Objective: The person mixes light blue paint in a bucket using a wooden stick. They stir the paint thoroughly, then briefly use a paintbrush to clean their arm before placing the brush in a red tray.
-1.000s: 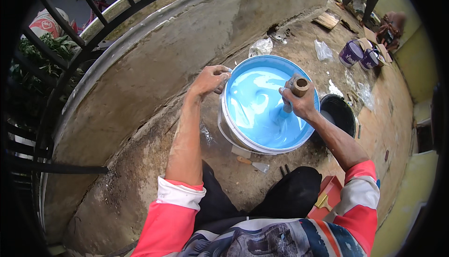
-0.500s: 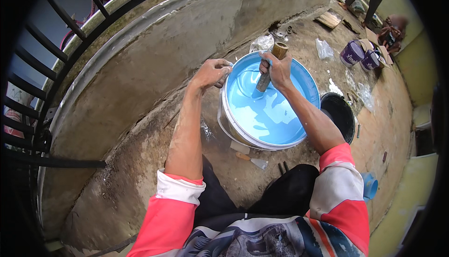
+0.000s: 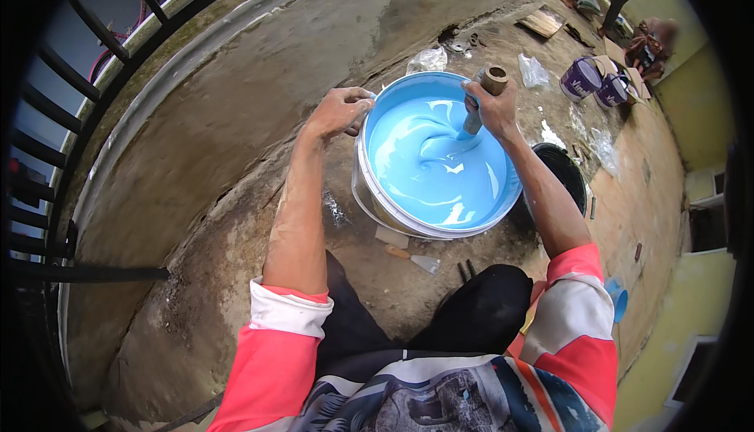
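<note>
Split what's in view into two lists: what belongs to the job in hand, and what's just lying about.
In the job:
- white bucket of blue liquid
- thick stick, dipped in it, gripped by the right hand
- left hand, at the bucket's rim

Apparently just lying about:
- scraper
- clear plastic bag
- flat board
</note>
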A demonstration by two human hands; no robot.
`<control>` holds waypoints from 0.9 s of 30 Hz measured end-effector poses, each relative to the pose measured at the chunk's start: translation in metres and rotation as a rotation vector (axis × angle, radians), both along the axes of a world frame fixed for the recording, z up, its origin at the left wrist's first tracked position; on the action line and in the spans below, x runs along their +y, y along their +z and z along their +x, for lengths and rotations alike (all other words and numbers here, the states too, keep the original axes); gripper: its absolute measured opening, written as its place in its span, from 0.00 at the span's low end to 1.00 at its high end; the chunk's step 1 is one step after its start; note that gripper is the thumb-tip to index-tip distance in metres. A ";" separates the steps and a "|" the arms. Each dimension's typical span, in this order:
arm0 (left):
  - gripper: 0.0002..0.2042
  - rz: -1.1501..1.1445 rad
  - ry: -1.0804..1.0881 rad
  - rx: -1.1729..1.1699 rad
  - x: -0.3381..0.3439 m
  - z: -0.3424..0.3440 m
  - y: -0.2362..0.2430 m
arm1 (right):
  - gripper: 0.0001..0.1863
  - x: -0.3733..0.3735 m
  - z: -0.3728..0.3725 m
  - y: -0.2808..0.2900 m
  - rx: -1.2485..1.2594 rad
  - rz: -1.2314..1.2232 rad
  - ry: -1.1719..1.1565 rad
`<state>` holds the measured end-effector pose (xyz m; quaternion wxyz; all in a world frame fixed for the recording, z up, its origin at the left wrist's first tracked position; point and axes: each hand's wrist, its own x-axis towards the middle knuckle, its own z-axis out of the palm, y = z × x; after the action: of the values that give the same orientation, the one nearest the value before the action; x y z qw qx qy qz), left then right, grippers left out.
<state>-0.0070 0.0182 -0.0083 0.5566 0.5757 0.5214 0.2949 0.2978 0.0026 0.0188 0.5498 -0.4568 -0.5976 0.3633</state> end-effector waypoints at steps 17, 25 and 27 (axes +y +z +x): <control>0.17 0.029 -0.012 0.011 0.002 0.000 -0.005 | 0.11 -0.090 0.051 0.058 0.805 -0.057 -0.271; 0.17 0.040 0.018 0.015 0.000 0.002 -0.008 | 0.12 -0.102 0.097 0.117 0.872 0.166 -0.272; 0.17 0.040 0.016 0.034 -0.001 0.003 -0.005 | 0.12 -0.103 0.099 0.137 0.879 0.196 -0.256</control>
<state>-0.0039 0.0176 -0.0137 0.5335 0.5878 0.5293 0.2997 0.3973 -0.1004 0.1560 0.8317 -0.2755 -0.2785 0.3935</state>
